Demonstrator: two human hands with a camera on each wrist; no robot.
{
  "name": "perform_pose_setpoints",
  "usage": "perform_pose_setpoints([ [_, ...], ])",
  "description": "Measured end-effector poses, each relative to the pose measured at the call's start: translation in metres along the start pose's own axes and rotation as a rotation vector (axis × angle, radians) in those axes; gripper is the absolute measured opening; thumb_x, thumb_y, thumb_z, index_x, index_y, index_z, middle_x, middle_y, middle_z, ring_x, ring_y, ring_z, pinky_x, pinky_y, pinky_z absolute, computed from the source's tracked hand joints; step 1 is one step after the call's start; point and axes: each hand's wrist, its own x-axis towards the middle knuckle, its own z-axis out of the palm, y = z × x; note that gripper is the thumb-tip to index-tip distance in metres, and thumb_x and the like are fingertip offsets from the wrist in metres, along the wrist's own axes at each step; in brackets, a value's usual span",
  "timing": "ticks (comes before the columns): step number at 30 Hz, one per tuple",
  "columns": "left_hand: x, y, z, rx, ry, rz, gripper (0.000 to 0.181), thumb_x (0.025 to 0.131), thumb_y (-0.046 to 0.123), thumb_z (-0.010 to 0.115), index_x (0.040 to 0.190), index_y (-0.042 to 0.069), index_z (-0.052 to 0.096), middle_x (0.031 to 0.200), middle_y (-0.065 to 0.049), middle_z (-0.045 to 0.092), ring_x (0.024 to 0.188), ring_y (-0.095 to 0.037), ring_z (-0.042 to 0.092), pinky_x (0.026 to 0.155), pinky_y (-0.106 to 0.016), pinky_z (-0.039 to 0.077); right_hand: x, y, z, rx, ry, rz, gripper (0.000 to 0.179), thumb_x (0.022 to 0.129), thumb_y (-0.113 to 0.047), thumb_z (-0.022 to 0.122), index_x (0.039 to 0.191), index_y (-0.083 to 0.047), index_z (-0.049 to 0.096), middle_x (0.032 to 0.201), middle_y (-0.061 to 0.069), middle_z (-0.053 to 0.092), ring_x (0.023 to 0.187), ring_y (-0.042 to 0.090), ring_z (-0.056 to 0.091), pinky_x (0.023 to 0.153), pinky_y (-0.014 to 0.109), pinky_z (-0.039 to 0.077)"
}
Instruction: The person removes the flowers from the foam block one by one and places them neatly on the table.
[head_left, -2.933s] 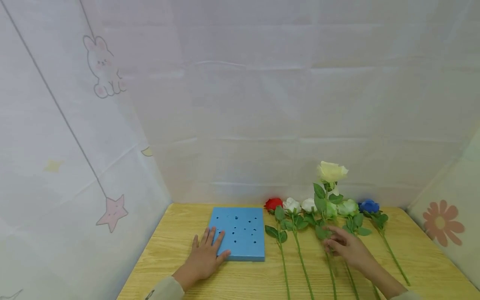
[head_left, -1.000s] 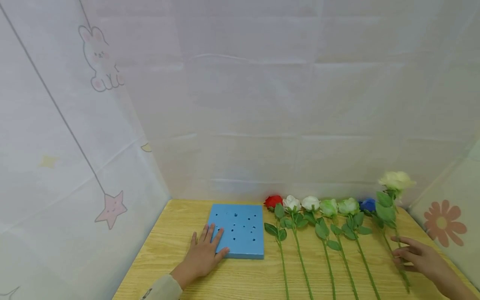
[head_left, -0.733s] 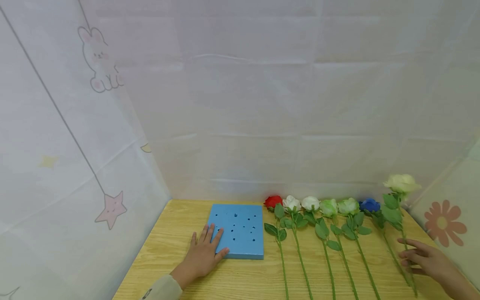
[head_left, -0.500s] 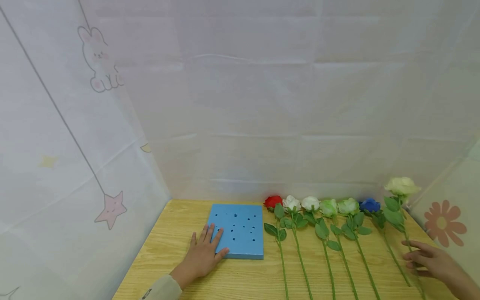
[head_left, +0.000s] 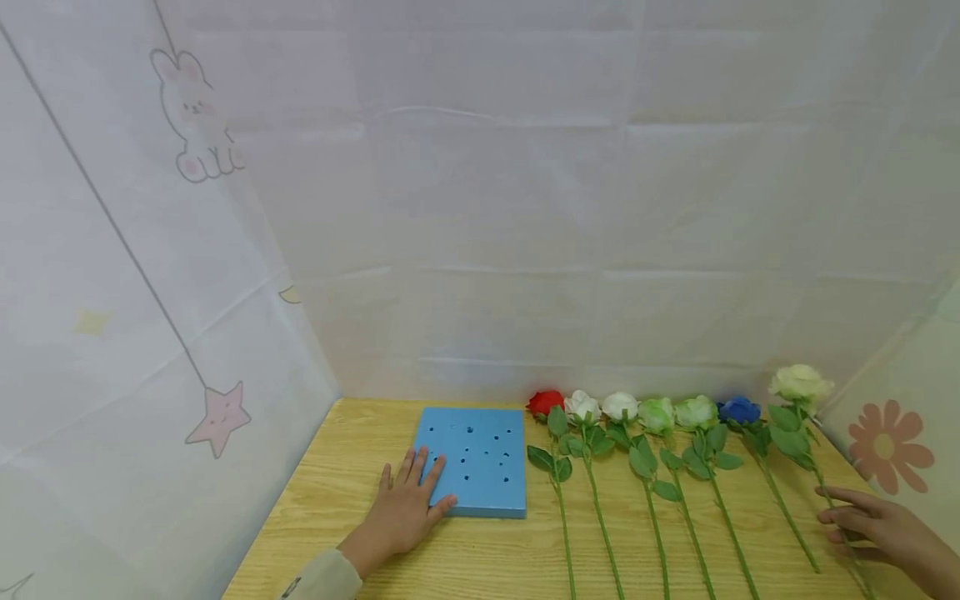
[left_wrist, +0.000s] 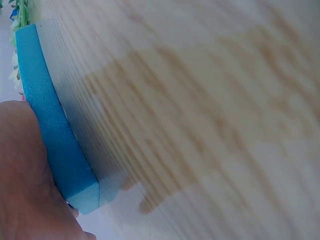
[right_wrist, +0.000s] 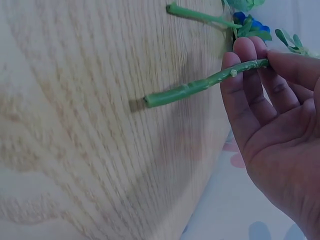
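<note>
My left hand (head_left: 400, 514) lies with straight, spread fingers on the left edge of a blue foam block (head_left: 487, 493) dotted with small holes. In the left wrist view, the block's side (left_wrist: 50, 115) shows beside the hand. At the far right, my right hand (head_left: 883, 531) pinches the green stem of a cream artificial rose (head_left: 801, 384) between thumb and fingers. Its bloom points toward the back wall. In the right wrist view, the cut stem end (right_wrist: 182, 92) sticks out from the fingers, close over the wood. Nearest to this rose lies a blue rose (head_left: 739, 411).
Left of the blue rose lie a red rose (head_left: 546, 403), two white roses (head_left: 582, 406) and two pale green roses (head_left: 696, 412), in a row with stems toward me. Printed cloth (head_left: 495, 208) walls in the wooden table (head_left: 322, 467) at back and sides.
The right hand has carried the cream rose from above the pale green roses to the right end of the row and lowered it. The left hand has stayed on the foam block.
</note>
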Motion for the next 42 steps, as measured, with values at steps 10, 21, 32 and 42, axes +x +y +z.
perform_pose_setpoints([
  [10, -0.004, 0.0, -0.004, -0.017, 0.015, 0.011, 0.073, 0.092, 0.066, 0.027, 0.151, 0.025, 0.018, 0.156, -0.013, 0.011, 0.143, -0.035, 0.008, 0.104, -0.067, 0.01, 0.008, 0.014, -0.007, 0.057, 0.054, 0.059, 0.082, 0.097, -0.042, 0.047, 0.145, 0.011, 0.006, 0.11, 0.008, 0.064, 0.093, 0.027, 0.064, 0.081, 0.044, 0.052],
  [21, -0.01, 0.001, -0.009, -0.028, -0.009, 0.01, 0.072, 0.093, 0.064, 0.031, 0.151, 0.023, 0.021, 0.156, -0.014, 0.012, 0.142, -0.036, 0.009, 0.104, -0.068, 0.009, 0.021, 0.036, -0.008, 0.163, 0.054, 0.084, 0.079, 0.101, -0.028, 0.042, 0.141, 0.015, -0.01, 0.101, 0.003, 0.066, 0.081, 0.026, 0.061, 0.073, 0.04, 0.052],
  [32, -0.008, 0.001, -0.008, -0.02, -0.022, 0.012, 0.073, 0.092, 0.068, 0.026, 0.151, 0.026, 0.017, 0.156, -0.012, 0.01, 0.143, -0.034, 0.007, 0.105, -0.067, 0.01, 0.017, 0.047, -0.015, 0.266, -0.034, 0.034, 0.085, 0.098, -0.03, 0.049, 0.137, 0.023, -0.006, 0.098, -0.001, 0.064, 0.075, 0.02, 0.06, 0.073, 0.036, 0.052],
  [42, -0.007, 0.001, -0.007, -0.024, -0.049, 0.015, 0.075, 0.091, 0.069, 0.023, 0.151, 0.026, 0.015, 0.157, -0.011, 0.009, 0.143, -0.033, 0.006, 0.105, -0.067, 0.008, 0.021, 0.045, -0.01, -0.066, 0.233, 0.097, 0.084, 0.092, -0.049, 0.052, 0.134, 0.02, 0.03, 0.093, 0.008, 0.068, 0.075, 0.021, 0.062, 0.067, 0.037, 0.053],
])
